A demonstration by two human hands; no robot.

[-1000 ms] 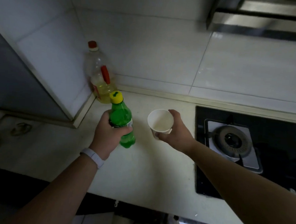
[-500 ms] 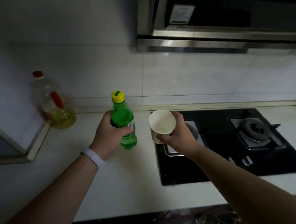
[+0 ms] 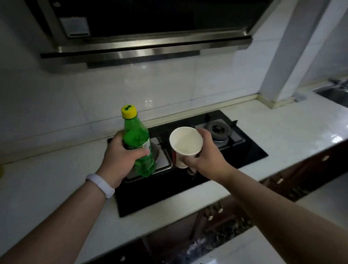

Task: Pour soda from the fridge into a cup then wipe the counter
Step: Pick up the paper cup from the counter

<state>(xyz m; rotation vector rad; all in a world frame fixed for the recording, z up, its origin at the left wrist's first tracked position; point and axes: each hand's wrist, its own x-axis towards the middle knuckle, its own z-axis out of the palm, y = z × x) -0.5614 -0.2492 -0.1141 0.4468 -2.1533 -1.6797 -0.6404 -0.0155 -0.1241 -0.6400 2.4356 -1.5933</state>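
holding a green soda bottle (image 3: 137,144) with its yellow cap (image 3: 129,111) still screwed on, the left hand (image 3: 120,159) has its grip clamped round the bottle's middle, which stands nearly upright in the air above the black gas hob (image 3: 188,182). just beside it the right hand (image 3: 206,157) has its grip clamped on a white paper cup (image 3: 185,145), mouth tilted toward the camera and showing no liquid. both hang above the white desk (image 3: 47,187), a steel sink (image 3: 345,98) lies far right, and a white band (image 3: 100,185) circles the left wrist.
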